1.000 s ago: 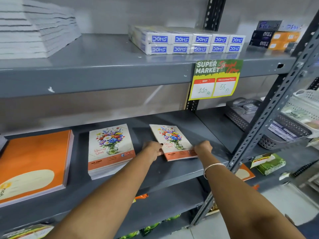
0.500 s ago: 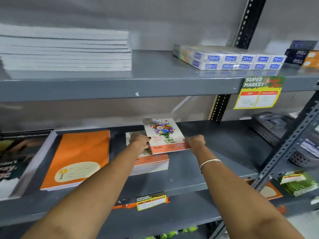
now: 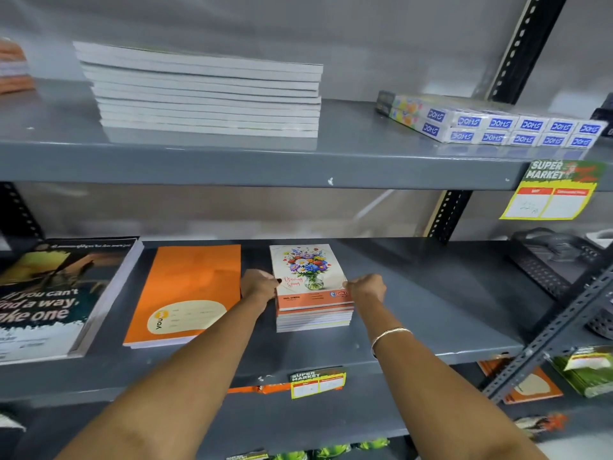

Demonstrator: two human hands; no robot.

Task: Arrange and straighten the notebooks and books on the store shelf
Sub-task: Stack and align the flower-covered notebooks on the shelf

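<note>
A stack of flower-cover notebooks [image 3: 306, 277] lies on the middle grey shelf [image 3: 431, 320], the top one squared on the pile. My left hand [image 3: 258, 287] grips the stack's left edge and my right hand [image 3: 366, 288] grips its right edge. Left of the stack lies an orange notebook pile [image 3: 189, 293], and further left a dark book [image 3: 56, 293] with white lettering. A tall stack of white-edged books [image 3: 205, 94] rests on the upper shelf.
Blue-labelled boxes [image 3: 497, 124] sit on the upper shelf at right. A yellow price tag [image 3: 554, 194] hangs from that shelf's edge. A dark mesh basket [image 3: 557, 267] stands at far right behind a slanted metal upright [image 3: 547, 343]. More goods lie on the lower shelves.
Both hands carried the single flower notebook leftwards from the shelf's right part and set it on the flower stack. The view shifted left with them.
</note>
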